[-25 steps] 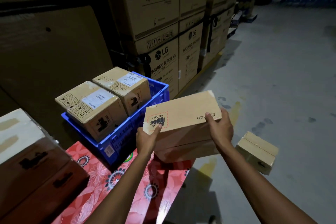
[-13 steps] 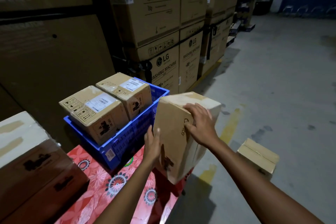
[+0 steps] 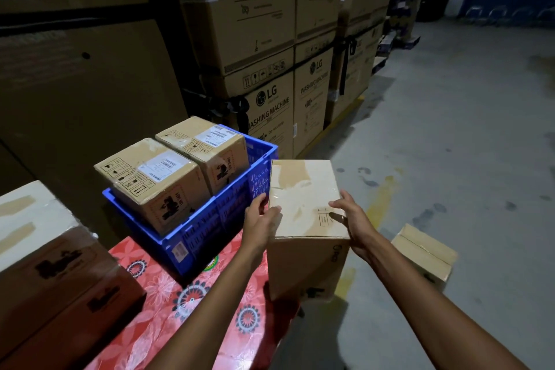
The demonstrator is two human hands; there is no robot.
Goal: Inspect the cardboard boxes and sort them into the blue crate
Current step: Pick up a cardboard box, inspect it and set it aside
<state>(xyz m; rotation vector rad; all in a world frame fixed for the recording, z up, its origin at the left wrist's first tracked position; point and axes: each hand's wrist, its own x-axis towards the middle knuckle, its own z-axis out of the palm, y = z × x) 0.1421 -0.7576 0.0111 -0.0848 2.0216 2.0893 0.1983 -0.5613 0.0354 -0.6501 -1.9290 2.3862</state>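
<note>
On the desk [image 3: 168, 318] with its red floral cloth, the blue crate [image 3: 210, 228] already holds the near labelled box [image 3: 150, 183] and the far labelled box [image 3: 207, 146] side by side. Just right of the crate, the left hand [image 3: 260, 218] and right hand [image 3: 352, 219] grasp the taped cardboard box [image 3: 303, 198] by its sides, not yet in the crate. A small carton [image 3: 423, 252] waits on the floor; I judge the sorting about half done.

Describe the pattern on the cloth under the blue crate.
The red cloth shows pale flowers and round dark-and-white medallions; head view.
</note>
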